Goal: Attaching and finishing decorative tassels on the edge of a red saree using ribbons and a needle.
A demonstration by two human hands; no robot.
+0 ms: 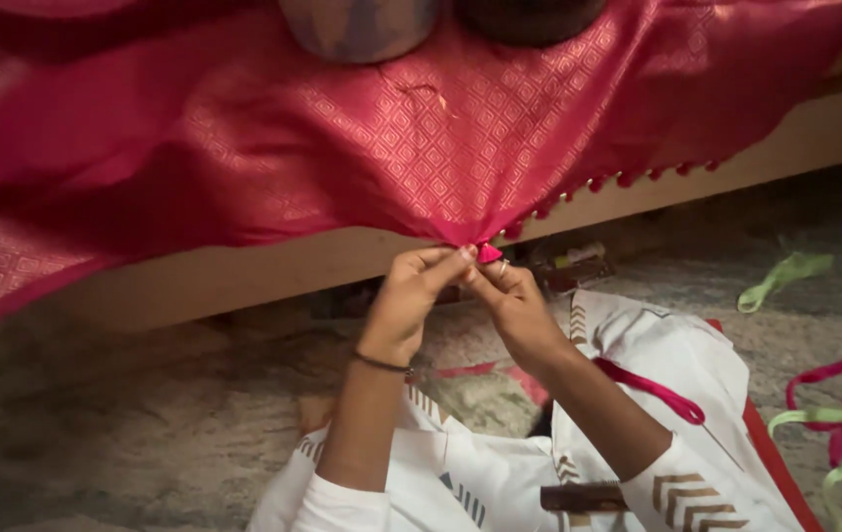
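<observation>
At twelve o'clock from both hands, the tassel point(489, 253) hangs at the cloth point(391, 138) edge. Left hand point(409, 300) and right hand point(511, 300) meet there, fingertips pinching it; the edge runs up toward two o'clock.

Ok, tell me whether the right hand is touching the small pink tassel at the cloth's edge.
Touching. The head view shows the right hand and left hand pinching the pink tassel at the red cloth edge, fingertips closed on it.
</observation>
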